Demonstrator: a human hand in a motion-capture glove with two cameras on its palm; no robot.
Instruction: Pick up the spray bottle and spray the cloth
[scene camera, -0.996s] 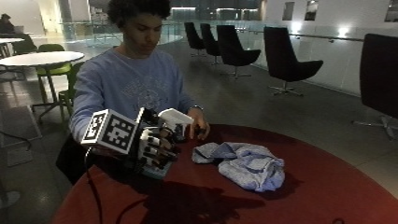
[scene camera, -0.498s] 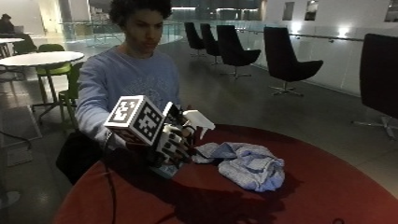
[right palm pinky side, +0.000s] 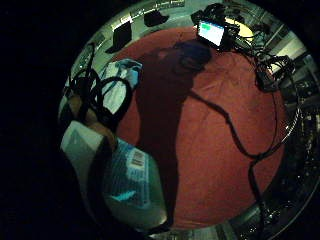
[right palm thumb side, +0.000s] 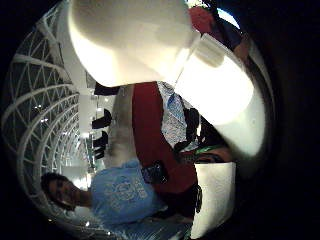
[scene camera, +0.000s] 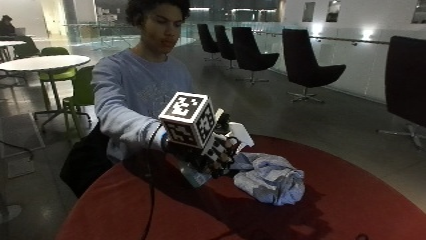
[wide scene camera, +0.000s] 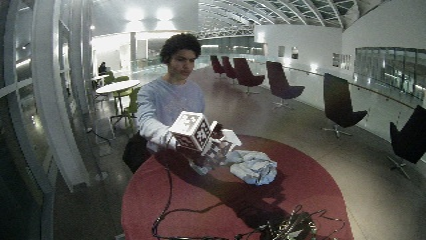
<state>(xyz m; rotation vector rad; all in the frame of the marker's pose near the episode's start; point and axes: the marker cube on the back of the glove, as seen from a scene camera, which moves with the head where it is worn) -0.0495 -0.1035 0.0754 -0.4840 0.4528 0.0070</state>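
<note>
Outside view shows the gloved right hand (scene camera: 212, 150) wrapped around the spray bottle (scene camera: 233, 137), holding it lifted off the red table (scene camera: 346, 200) with its white head turned toward the crumpled blue cloth (scene camera: 269, 177), which lies on the table just beside the bottle. In the thumb side palm view the bottle's white trigger head (right palm thumb side: 150, 45) fills much of the picture, close against the palm. The bottle looks like a light, stiff plastic one with a smooth body that could slip, so I judge the neck under the head the right place to hold, leaving a finger free for the trigger. How full it is cannot be told. The cloth is soft and limp, and should stay put under a mist
</note>
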